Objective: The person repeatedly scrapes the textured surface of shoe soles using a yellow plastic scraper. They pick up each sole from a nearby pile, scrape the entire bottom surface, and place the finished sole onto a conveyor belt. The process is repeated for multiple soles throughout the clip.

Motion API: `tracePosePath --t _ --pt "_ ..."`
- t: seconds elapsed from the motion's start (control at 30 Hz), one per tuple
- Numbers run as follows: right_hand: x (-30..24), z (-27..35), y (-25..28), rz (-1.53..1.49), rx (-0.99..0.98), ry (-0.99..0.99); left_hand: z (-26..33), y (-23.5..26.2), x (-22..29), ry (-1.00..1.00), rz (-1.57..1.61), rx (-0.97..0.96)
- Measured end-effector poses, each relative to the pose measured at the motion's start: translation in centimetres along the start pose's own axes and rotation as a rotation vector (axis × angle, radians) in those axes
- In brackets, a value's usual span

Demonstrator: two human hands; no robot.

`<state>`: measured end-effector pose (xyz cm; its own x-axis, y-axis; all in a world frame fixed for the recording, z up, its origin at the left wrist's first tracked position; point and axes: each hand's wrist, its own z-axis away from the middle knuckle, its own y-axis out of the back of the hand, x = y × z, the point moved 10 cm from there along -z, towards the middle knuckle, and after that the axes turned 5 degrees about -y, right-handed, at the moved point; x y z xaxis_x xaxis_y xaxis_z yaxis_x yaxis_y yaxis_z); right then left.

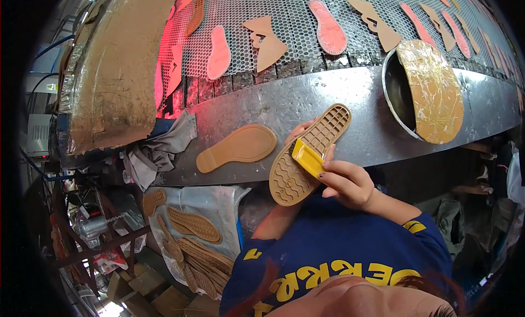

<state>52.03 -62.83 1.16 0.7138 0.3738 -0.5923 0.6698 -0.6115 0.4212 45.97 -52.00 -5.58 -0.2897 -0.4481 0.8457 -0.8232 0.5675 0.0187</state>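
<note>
A tan shoe sole is held up over the bench's near edge, its wavy and gridded tread turned toward me. My left hand grips it from behind; most of that hand is hidden by the sole. Pinched in the fingers of my right hand is a yellow rectangular block with a dark edge. It lies against or just over the middle of the tread; contact cannot be made out. A second tan sole rests on the metal bench to the left, smooth rimmed side up.
Beyond the metal bench runs a mesh conveyor carrying pink insoles and tan cut pieces. A round pan with a taped cover stands right. Grey cloth, a cardboard-covered panel and several stacked soles are left.
</note>
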Motion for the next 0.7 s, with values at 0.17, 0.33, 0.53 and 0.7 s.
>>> tracePosePath --t 0.17,0.33,0.53,0.7 --pt "1.1 0.2 0.7 0.058 0.028 -0.103 0.5 0.4 -0.9 0.075 0.142 0.042" --pt "-0.6 -0.1 -0.1 0.083 -0.01 -0.06 -0.1 0.2 0.0 -0.085 -0.05 0.035" --pt "-3.5 -0.9 -1.1 -0.034 -0.063 0.1 0.2 -0.4 -0.6 -0.129 -0.194 -0.032" --pt "-3.9 -1.1 -1.1 -0.026 -0.11 0.154 0.3 -0.3 -1.0 -0.16 -0.178 -0.008"
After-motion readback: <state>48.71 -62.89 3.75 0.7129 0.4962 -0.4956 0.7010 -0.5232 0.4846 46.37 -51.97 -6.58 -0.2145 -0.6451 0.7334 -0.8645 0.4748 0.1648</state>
